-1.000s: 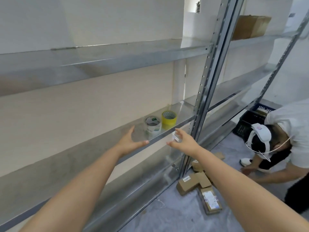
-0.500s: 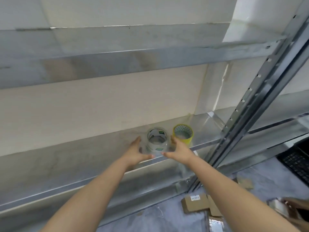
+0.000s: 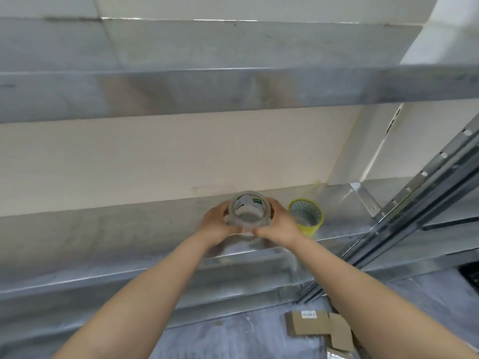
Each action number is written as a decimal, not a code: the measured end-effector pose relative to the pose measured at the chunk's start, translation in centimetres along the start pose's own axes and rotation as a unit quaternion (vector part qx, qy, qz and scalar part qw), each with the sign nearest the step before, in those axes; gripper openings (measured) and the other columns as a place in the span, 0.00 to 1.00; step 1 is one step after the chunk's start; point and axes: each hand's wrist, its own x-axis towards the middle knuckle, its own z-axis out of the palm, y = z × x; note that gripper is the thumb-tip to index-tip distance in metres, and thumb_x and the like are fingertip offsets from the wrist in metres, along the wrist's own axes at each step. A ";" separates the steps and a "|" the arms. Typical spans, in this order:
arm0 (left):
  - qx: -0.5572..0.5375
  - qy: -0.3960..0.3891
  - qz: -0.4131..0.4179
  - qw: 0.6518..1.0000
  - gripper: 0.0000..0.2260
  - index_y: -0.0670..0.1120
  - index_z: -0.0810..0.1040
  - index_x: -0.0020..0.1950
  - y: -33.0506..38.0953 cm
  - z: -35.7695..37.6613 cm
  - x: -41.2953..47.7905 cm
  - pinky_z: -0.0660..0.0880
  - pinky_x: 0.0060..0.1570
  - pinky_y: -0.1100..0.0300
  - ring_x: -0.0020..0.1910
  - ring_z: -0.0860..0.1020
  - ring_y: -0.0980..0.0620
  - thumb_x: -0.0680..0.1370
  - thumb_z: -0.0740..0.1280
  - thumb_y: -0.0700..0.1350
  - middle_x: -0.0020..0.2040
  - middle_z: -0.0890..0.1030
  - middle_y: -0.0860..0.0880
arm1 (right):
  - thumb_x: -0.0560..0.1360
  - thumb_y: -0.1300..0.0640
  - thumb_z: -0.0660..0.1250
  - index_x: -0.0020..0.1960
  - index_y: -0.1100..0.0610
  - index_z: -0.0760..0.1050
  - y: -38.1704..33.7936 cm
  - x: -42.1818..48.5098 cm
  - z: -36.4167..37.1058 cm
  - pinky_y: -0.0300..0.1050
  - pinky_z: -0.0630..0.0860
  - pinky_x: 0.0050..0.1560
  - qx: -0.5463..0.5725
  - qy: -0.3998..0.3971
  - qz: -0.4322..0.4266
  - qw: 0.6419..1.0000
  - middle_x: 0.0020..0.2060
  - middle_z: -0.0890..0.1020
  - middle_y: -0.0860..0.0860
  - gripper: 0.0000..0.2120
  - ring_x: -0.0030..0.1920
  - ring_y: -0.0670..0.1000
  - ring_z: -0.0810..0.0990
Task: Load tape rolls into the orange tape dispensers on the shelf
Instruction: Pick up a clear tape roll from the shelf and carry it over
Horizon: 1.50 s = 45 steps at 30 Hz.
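We see our left hand (image 3: 216, 225) and right hand (image 3: 278, 225) closed together around a clear, glossy tape roll (image 3: 248, 212), a hollow ring held just above the front edge of the grey metal shelf (image 3: 129, 229). Just beside it, toward the shelf's right end, stands a yellow tape roll (image 3: 307, 216), also a ring, touching the shelf. The left part of the shelf is bare metal, and the flat cardboard boxes (image 3: 320, 327) on the floor are cut off by the lower edge.

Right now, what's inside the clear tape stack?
The clear tape stack shows a hollow core with a white label, nothing else inside. Both hands' fingers cover its sides; underneath is hidden.
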 end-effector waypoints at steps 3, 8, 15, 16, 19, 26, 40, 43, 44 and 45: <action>0.010 0.042 -0.005 0.999 0.32 0.52 0.74 0.62 0.4 -3.8 -1.4 0.74 0.56 0.57 0.56 0.77 0.53 0.60 0.80 0.48 0.58 0.80 0.52 | 0.53 0.46 0.76 0.56 0.46 0.69 -3.5 1.0 1.2 0.41 0.72 0.50 -0.004 -0.028 -0.031 0.999 0.49 0.76 0.42 0.33 0.52 0.47 0.77; 0.006 0.163 -0.014 0.986 0.30 0.49 0.74 0.62 -0.7 -12.5 -7.1 0.74 0.60 0.53 0.59 0.77 0.52 0.62 0.79 0.44 0.59 0.81 0.49 | 0.55 0.51 0.77 0.50 0.39 0.68 -11.1 2.0 6.9 0.41 0.75 0.52 0.034 -0.101 -0.122 0.987 0.48 0.77 0.39 0.28 0.53 0.46 0.78; 0.001 0.273 -0.067 0.960 0.33 0.44 0.72 0.65 -5.9 -23.9 -18.0 0.68 0.52 0.71 0.56 0.75 0.57 0.61 0.79 0.39 0.58 0.79 0.48 | 0.52 0.42 0.77 0.51 0.36 0.65 -21.9 -0.8 18.9 0.32 0.70 0.44 0.042 -0.194 -0.239 0.950 0.46 0.75 0.35 0.31 0.49 0.41 0.77; 0.002 0.280 -0.073 0.957 0.33 0.44 0.72 0.65 -6.8 -25.1 -19.3 0.68 0.51 0.72 0.56 0.75 0.57 0.61 0.79 0.39 0.57 0.79 0.50 | 0.53 0.42 0.76 0.51 0.37 0.65 -23.0 -1.3 20.5 0.33 0.70 0.45 0.037 -0.198 -0.252 0.947 0.47 0.75 0.37 0.31 0.49 0.42 0.76; 0.003 0.293 -0.076 0.953 0.33 0.43 0.72 0.64 -9.4 -28.4 -22.1 0.68 0.45 0.77 0.56 0.75 0.57 0.62 0.79 0.39 0.56 0.79 0.50 | 0.54 0.45 0.76 0.54 0.43 0.68 -25.3 -2.3 24.8 0.33 0.69 0.44 0.041 -0.202 -0.266 0.942 0.49 0.76 0.42 0.31 0.49 0.44 0.76; -0.015 0.291 -0.072 0.954 0.34 0.44 0.71 0.66 -14.9 -35.7 -26.7 0.69 0.59 0.62 0.61 0.75 0.52 0.62 0.78 0.38 0.61 0.79 0.47 | 0.57 0.51 0.79 0.55 0.45 0.68 -30.4 -4.3 33.5 0.34 0.71 0.47 0.042 -0.201 -0.259 0.944 0.49 0.77 0.42 0.31 0.49 0.44 0.77; -0.027 0.268 -0.058 0.961 0.34 0.42 0.71 0.66 -23.7 -47.5 -32.0 0.69 0.67 0.51 0.64 0.74 0.48 0.62 0.78 0.36 0.63 0.78 0.44 | 0.55 0.51 0.79 0.57 0.49 0.70 -38.5 -7.1 46.4 0.48 0.77 0.57 0.048 -0.182 -0.230 0.955 0.51 0.78 0.47 0.33 0.53 0.49 0.78; -0.025 0.265 -0.056 0.962 0.34 0.43 0.71 0.67 -25.1 -48.7 -32.0 0.69 0.67 0.50 0.64 0.74 0.48 0.62 0.78 0.37 0.63 0.78 0.45 | 0.56 0.52 0.79 0.58 0.51 0.71 -39.2 -6.8 48.0 0.50 0.77 0.57 0.035 -0.180 -0.231 0.956 0.53 0.79 0.49 0.33 0.54 0.50 0.78; -0.020 0.262 -0.055 0.963 0.34 0.44 0.71 0.67 -25.7 -49.2 -31.9 0.69 0.67 0.50 0.63 0.74 0.49 0.62 0.78 0.38 0.63 0.78 0.45 | 0.56 0.52 0.79 0.57 0.50 0.70 -39.3 -6.6 48.6 0.50 0.77 0.57 0.030 -0.179 -0.231 0.956 0.53 0.79 0.49 0.33 0.54 0.50 0.78; -0.016 0.259 -0.055 0.964 0.34 0.44 0.71 0.67 -26.2 -49.5 -31.7 0.70 0.67 0.51 0.63 0.75 0.49 0.62 0.78 0.39 0.63 0.78 0.46 | 0.56 0.51 0.79 0.57 0.50 0.70 -39.4 -6.4 49.1 0.49 0.77 0.57 0.026 -0.178 -0.232 0.956 0.52 0.79 0.48 0.32 0.54 0.50 0.78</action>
